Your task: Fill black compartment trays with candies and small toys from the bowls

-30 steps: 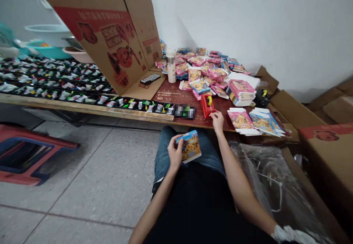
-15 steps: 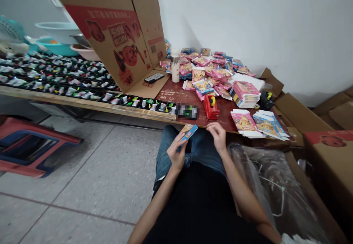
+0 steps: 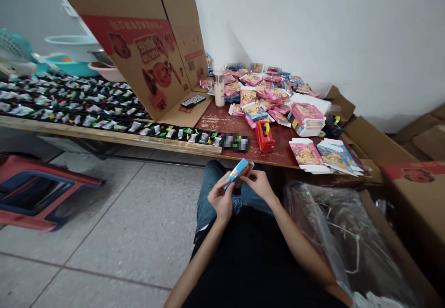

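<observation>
Above my lap is a small cardboard box with a blue side and a picture printed on its face. My left hand is closed around its left part and keeps it tilted. At the right edge of the box, the fingers of my right hand pinch against it; whether anything thin lies between them is too small to see. A red tape dispenser with a yellow roll core stands at the table's front edge. Left of it lies a black tray, blurred out.
Pink and blue boxes are heaped along the wall. Flat box blanks lie front right. Filled black trays line the left, beside a big carton. A plastic bag stands right, a stool left.
My right hand has moved left and down, from near the tape dispenser to the box. The box has turned in my left hand so that more of its blue side shows.
</observation>
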`<action>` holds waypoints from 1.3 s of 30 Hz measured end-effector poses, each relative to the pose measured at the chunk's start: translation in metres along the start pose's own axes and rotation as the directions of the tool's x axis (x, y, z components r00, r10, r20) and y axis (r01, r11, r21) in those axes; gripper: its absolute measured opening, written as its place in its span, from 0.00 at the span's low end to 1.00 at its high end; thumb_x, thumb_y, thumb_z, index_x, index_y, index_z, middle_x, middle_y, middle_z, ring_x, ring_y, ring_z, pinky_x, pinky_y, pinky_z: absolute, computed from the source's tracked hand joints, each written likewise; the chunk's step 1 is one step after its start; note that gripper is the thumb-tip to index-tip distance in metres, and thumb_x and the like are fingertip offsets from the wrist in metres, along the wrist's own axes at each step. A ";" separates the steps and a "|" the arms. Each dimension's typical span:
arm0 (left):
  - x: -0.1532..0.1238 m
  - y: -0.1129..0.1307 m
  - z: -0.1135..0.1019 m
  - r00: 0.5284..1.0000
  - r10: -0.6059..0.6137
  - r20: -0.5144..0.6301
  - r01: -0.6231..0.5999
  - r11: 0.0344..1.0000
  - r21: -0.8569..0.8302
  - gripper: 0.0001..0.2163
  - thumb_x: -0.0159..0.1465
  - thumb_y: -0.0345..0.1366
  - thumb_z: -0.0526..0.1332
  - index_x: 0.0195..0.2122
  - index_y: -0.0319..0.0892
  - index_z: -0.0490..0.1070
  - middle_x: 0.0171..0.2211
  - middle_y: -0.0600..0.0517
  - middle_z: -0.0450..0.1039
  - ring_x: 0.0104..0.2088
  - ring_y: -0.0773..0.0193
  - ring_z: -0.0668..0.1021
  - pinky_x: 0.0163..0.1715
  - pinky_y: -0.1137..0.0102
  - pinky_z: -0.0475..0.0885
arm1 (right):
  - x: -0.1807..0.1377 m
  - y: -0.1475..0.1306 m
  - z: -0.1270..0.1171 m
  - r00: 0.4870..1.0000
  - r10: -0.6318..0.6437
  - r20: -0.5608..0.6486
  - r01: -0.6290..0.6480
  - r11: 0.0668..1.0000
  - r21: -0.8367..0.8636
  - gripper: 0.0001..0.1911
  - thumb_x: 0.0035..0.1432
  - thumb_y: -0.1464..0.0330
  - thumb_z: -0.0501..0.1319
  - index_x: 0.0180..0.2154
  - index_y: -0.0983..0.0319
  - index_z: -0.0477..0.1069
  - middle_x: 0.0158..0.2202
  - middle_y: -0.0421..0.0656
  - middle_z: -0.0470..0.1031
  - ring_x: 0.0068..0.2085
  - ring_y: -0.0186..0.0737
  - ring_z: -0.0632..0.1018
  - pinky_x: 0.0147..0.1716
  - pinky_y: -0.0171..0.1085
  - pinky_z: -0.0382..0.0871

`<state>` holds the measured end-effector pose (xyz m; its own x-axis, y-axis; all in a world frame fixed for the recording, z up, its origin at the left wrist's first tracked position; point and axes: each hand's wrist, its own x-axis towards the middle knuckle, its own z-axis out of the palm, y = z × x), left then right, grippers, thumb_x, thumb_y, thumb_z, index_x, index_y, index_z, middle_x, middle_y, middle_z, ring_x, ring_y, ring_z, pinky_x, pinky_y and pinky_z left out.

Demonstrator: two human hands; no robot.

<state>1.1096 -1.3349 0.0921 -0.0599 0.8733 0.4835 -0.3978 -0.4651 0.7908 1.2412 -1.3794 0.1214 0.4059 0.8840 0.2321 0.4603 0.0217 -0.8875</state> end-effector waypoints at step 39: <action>0.006 -0.013 0.007 0.791 -0.525 0.313 0.585 0.799 -0.139 0.14 0.57 0.42 0.61 0.41 0.39 0.69 0.35 0.48 0.73 0.32 0.66 0.75 0.32 0.71 0.70 | -0.035 0.084 -0.287 0.815 -0.140 -0.563 -0.385 0.595 -0.705 0.20 0.55 0.63 0.52 0.44 0.65 0.74 0.40 0.54 0.77 0.42 0.51 0.77 0.42 0.46 0.68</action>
<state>1.1210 -1.3243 0.0876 0.4481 0.8899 0.0848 -0.4797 0.1594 0.8628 1.4920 -1.5421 0.1526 0.7105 0.4542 0.5375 0.6747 -0.6568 -0.3367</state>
